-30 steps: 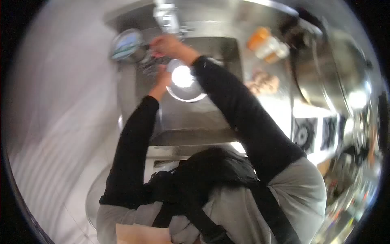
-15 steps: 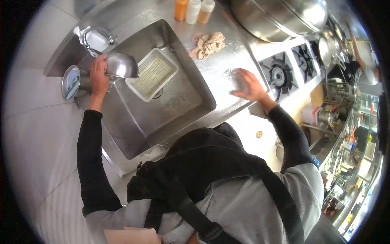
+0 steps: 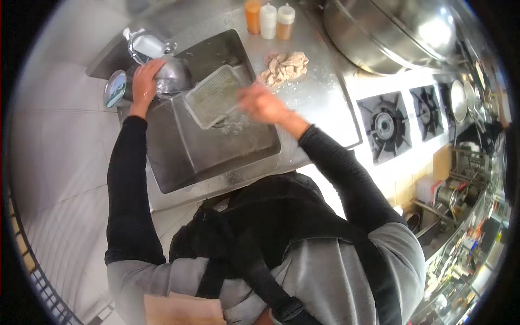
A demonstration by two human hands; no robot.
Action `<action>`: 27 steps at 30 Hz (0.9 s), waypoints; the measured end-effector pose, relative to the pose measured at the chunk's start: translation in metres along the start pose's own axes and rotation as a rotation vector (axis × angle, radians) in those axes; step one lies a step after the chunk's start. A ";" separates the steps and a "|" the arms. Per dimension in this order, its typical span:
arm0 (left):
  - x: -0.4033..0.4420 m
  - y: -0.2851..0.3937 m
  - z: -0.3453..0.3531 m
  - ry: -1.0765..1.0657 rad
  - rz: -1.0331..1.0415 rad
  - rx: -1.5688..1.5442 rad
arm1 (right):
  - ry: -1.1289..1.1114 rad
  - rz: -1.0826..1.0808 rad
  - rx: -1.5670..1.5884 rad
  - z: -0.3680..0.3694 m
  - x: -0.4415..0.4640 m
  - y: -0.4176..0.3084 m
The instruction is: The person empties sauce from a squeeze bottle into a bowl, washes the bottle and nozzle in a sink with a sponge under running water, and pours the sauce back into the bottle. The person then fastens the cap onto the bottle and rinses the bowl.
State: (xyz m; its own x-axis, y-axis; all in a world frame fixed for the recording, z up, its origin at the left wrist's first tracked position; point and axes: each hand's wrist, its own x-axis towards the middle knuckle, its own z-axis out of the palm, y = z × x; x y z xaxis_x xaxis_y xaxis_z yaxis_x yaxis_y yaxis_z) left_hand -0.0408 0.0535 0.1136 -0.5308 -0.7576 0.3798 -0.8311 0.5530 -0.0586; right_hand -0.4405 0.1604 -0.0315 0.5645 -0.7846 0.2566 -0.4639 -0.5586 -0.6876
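At the far left corner of the sink, my left hand grips the rim of a shiny metal bowl. The bowl is tilted, its rounded side turned up and to the right. My right hand is above the sink's right edge, smeared by motion. Whether its fingers hold anything cannot be made out. A white perforated plastic basket sits in the sink between my hands, with wet splashes beside it. A crumpled beige cloth lies on the metal counter beyond my right hand.
Several squeeze bottles stand at the back of the counter. To the right are a large metal pot and gas burners. A round metal container is beside the sink's left corner. Another person's arm shows at the far right.
My right hand has moved left from the counter near the stove to over the sink's edge. The bowl in my left hand has moved back slightly. My view has shifted a little.
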 end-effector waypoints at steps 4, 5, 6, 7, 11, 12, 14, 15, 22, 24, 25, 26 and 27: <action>-0.052 0.027 -0.044 0.267 -0.337 0.007 | 0.210 0.264 -0.633 -0.099 0.000 0.012; -0.070 0.024 -0.042 0.271 -0.357 0.030 | 0.170 0.237 -0.640 -0.094 -0.006 0.050; -0.091 0.017 -0.028 0.275 -0.591 -0.081 | 0.015 0.155 -0.561 -0.099 -0.001 0.080; -0.108 0.011 -0.020 0.289 -0.825 -0.197 | 0.053 0.317 -0.310 -0.111 0.000 0.077; -0.181 0.010 0.029 -0.053 -1.287 -1.140 | 0.235 0.444 -0.027 -0.149 -0.029 0.065; -0.219 -0.005 0.056 -0.170 -0.928 -1.137 | 0.200 0.531 -0.184 -0.143 -0.045 0.073; -0.181 0.030 0.046 0.099 -1.472 -1.488 | 0.089 0.700 -0.499 -0.129 -0.077 0.093; -0.157 0.032 0.045 0.117 -1.623 -1.446 | 0.117 0.699 -0.519 -0.120 -0.081 0.061; -0.038 -0.006 0.065 0.045 -0.830 -0.428 | 0.251 0.615 -0.296 -0.102 -0.127 0.002; -0.022 -0.002 0.048 0.026 -0.593 -0.271 | 0.131 0.622 -0.321 -0.119 -0.153 -0.018; -0.017 0.002 0.039 0.016 -0.368 -0.101 | 0.078 0.641 -0.250 -0.129 -0.162 -0.035; -0.017 0.011 0.028 0.130 -0.221 -0.087 | 0.045 0.656 -0.253 -0.139 -0.168 -0.049; -0.024 0.020 0.016 0.241 -0.076 -0.074 | 0.010 0.671 -0.251 -0.144 -0.173 -0.060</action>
State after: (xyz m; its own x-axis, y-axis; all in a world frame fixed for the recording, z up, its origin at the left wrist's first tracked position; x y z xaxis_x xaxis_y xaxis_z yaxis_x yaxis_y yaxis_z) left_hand -0.0474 0.0770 0.0886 -0.4055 -0.6985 0.5897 -0.8480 0.5282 0.0426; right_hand -0.6088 0.2906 0.0631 0.0969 -0.9824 -0.1600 -0.8528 0.0010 -0.5223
